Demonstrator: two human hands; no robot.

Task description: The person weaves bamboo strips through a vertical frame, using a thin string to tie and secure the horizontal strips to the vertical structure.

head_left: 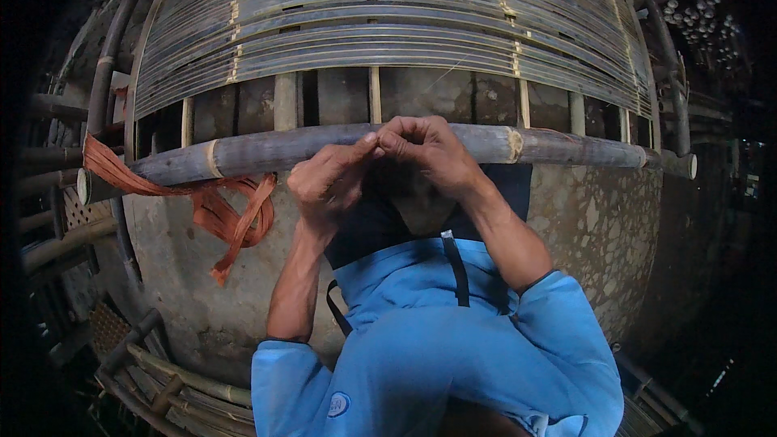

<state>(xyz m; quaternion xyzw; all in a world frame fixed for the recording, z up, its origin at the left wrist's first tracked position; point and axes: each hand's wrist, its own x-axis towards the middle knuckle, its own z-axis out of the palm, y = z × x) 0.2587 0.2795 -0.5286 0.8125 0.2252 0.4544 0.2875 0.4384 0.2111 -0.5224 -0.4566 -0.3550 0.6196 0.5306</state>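
My left hand (330, 176) and my right hand (429, 155) meet in front of me, thumbs and fingertips pinched close together. Whatever they pinch is too small or too hidden to make out. Just behind them runs a thick bamboo pole (283, 148), lying crosswise with pale rings at its joints. Beyond the pole is a slatted bamboo panel (372, 32), its long thin strips bound by several rows of pale lashing (511, 20). A faint thin strand (450, 72) shows between the panel's near edge and my right hand.
A bundle of reddish-orange flat ribbon (235, 209) hangs over the pole's left end and trails down. Bamboo rails and posts (104, 85) stand at the left, with more poles (190, 376) at the lower left. Upright slats (286, 101) join pole and panel above a stained concrete floor (595, 235).
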